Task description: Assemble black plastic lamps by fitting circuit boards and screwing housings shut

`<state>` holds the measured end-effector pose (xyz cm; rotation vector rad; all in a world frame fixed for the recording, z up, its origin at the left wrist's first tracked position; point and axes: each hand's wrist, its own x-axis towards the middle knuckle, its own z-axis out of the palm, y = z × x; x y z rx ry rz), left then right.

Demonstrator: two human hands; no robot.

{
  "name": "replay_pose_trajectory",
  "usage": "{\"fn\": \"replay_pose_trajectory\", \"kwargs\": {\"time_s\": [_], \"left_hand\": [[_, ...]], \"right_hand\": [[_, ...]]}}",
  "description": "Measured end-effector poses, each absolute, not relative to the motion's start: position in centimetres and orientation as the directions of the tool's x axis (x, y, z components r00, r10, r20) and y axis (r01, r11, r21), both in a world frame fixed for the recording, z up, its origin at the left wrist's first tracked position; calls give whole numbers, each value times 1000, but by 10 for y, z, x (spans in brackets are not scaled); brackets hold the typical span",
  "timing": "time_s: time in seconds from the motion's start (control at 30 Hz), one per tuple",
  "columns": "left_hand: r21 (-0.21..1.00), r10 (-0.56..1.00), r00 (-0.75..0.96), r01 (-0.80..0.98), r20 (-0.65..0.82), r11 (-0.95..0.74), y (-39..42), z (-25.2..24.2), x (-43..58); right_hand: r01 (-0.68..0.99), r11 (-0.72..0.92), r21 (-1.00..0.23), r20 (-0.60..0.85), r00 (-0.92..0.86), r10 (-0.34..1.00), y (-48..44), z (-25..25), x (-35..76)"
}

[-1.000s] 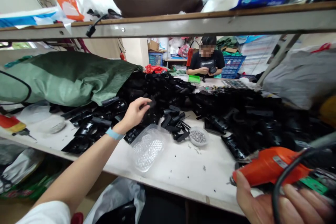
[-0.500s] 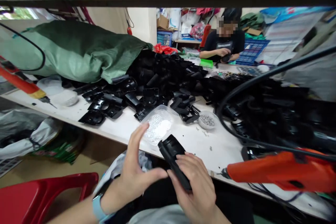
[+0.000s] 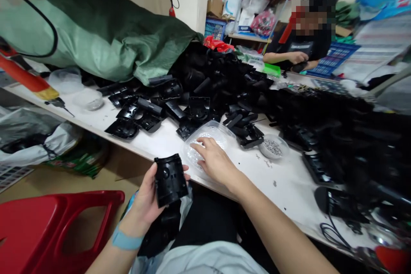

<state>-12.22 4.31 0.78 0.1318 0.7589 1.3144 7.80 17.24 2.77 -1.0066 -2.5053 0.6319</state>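
Observation:
My left hand point(image 3: 146, 201) grips a curved black plastic housing part point(image 3: 171, 182) in front of the table edge, its hollow inner side turned up toward me. Over a shallow clear plastic tray point(image 3: 221, 126) my right hand point(image 3: 215, 160) reaches down with its fingers apart. Small clear pieces lie in that tray, partly covered by the hand; I see nothing held in these fingers. To the right of the tray stands a clear bowl point(image 3: 284, 155) of small metal screws point(image 3: 272, 147).
Black plastic parts point(image 3: 221, 81) are heaped across the table beside a green sack point(image 3: 105, 34). An orange electric screwdriver point(image 3: 22, 72) hangs at left; another orange tool point(image 3: 391, 259) shows at lower right. A red chair point(image 3: 28, 227) stands at lower left. Another person point(image 3: 298, 51) works opposite.
The black housing part has passed from my right hand to my left and been turned to show its inside. My right hand has moved forward over the clear tray. The camera view has shifted.

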Motion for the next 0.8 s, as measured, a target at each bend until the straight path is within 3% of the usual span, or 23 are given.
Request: {"fn": "replay_pose_trajectory", "kwargs": {"time_s": [0.17, 0.43, 0.6, 0.8], "left_hand": [[469, 884, 55, -831, -465, 298, 43, 6, -108], [467, 874, 124, -805, -470, 366, 52, 7, -79], [473, 861, 135, -789, -490, 392, 64, 19, -56], [467, 849, 111, -794, -517, 388, 70, 30, -41]], "right_hand": [[511, 553, -658, 110, -662, 741, 188, 29, 79], [318, 208, -925, 58, -422, 905, 187, 22, 131], [202, 123, -972, 73, -237, 969, 191, 14, 141], [43, 96, -994, 85, -214, 973, 189, 19, 139]]}}
